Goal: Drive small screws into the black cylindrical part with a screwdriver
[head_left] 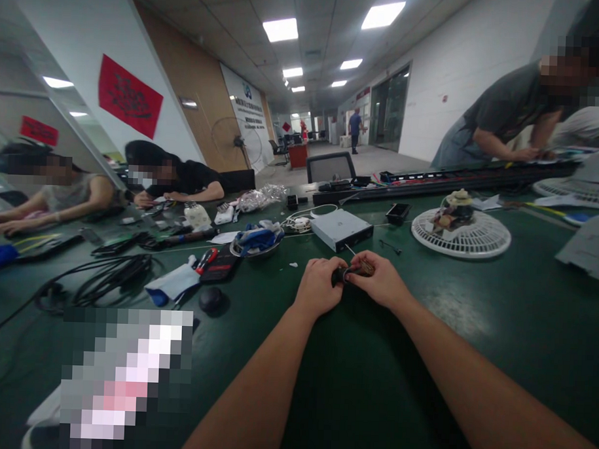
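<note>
Both of my hands meet over the green table, just in front of a silver disc drive [342,228]. The fingers of my left hand [319,285] are closed round a small dark part [337,276]. Pressed against its other side is my right hand [383,278], which grips a brownish piece [365,269]. A thin metal rod [350,250] sticks up between the hands towards the drive. My fingers hide much of these parts, so I cannot tell their exact kind or whether they are joined.
A white fan grille with a motor [459,227] lies to the right. Left are a bowl with blue cloth [257,239], a black box [220,264], a dark round knob [211,300] and coiled black cables [106,277]. Several people work round the table. A blurred patch covers the lower left.
</note>
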Available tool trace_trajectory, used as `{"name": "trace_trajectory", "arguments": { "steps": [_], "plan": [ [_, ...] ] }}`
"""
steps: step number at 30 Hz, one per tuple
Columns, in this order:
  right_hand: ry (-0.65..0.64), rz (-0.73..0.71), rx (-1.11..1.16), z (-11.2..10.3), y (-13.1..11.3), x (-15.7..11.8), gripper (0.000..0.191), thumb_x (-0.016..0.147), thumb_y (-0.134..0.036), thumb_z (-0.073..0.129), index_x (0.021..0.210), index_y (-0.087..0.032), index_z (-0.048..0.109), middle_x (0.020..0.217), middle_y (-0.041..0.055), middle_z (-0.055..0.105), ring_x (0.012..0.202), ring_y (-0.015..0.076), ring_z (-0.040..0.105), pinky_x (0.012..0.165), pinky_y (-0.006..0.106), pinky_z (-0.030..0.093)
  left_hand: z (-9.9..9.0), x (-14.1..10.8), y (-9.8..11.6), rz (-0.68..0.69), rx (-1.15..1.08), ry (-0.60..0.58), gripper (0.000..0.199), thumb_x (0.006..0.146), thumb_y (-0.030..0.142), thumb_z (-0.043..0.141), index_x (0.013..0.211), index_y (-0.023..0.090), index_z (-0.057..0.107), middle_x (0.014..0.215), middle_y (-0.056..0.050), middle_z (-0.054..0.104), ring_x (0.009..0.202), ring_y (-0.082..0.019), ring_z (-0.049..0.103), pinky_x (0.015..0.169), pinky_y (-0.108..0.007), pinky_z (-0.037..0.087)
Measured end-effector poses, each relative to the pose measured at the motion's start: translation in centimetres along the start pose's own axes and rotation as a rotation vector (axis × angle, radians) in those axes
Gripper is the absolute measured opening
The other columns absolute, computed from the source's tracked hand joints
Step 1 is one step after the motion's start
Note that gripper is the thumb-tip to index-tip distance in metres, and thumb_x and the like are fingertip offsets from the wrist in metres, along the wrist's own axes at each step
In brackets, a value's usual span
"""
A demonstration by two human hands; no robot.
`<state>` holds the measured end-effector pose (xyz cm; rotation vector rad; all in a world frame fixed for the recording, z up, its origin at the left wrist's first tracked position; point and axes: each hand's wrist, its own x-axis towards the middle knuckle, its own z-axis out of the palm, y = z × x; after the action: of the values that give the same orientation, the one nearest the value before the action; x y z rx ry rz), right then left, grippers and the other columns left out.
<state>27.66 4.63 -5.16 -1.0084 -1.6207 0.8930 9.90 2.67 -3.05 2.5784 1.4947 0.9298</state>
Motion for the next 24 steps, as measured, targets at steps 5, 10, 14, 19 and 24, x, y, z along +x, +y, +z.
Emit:
{"name": "trace_trajectory", "arguments": {
  "steps": [5, 10, 14, 19, 24],
  "plan": [
    [0.065, 0.017, -0.001, -0.13, -0.38, 0.09, 0.019, 0.084, -0.038, 0.065, 0.093, -0.021, 0.065, 0.082, 0.0034, 0.071, 0.070, 0.0186, 0.066, 0.063, 0.030, 0.051, 0.23, 0.13, -0.28, -0.082, 0.050, 0.050, 0.028, 0.078, 0.012, 0.064, 0.101, 0.026, 0.060, 0.096, -0.001, 0.070, 0.098, -0.022, 0.062, 0.096, -0.038, 0.040],
    [0.162, 0.112, 0.306, -0.56, -0.75, 0.05, 0.028, 0.088, -0.041, 0.057, 0.106, -0.021, 0.060, 0.078, 0.0041, 0.074, 0.060, 0.0174, 0.065, 0.053, 0.027, 0.045, 0.48, 0.22, -0.75, -0.252, 0.108, 0.136, 0.027, 0.080, 0.016, 0.066, 0.104, 0.026, 0.057, 0.098, -0.002, 0.070, 0.096, -0.023, 0.063, 0.095, -0.040, 0.039],
    [0.110, 0.114, 0.405, -0.90, -0.67, -0.13, 0.014, 0.081, -0.030, 0.060, 0.090, -0.019, 0.058, 0.066, 0.0029, 0.073, 0.055, 0.0167, 0.065, 0.054, 0.027, 0.044, 0.55, 0.19, -0.95, -0.304, 0.126, 0.181, 0.025, 0.081, 0.015, 0.065, 0.103, 0.025, 0.057, 0.102, -0.001, 0.070, 0.099, -0.023, 0.063, 0.095, -0.039, 0.038],
    [0.038, 0.086, 0.366, -0.87, -0.74, -0.16, 0.008, 0.079, -0.025, 0.059, 0.083, -0.018, 0.060, 0.062, 0.0028, 0.073, 0.054, 0.0164, 0.065, 0.054, 0.027, 0.043, 0.50, 0.20, -0.96, -0.302, 0.118, 0.163, 0.025, 0.081, 0.016, 0.066, 0.103, 0.025, 0.057, 0.100, -0.001, 0.070, 0.098, -0.023, 0.063, 0.096, -0.039, 0.038],
    [0.089, 0.149, 0.305, -0.67, -0.96, -0.05, 0.009, 0.077, -0.025, 0.059, 0.082, -0.019, 0.059, 0.063, 0.0028, 0.073, 0.052, 0.0157, 0.063, 0.051, 0.026, 0.043, 0.33, 0.19, -0.79, -0.290, 0.123, 0.149, 0.026, 0.082, 0.015, 0.066, 0.104, 0.025, 0.057, 0.100, -0.002, 0.070, 0.099, -0.022, 0.063, 0.097, -0.039, 0.038]
  ]
}}
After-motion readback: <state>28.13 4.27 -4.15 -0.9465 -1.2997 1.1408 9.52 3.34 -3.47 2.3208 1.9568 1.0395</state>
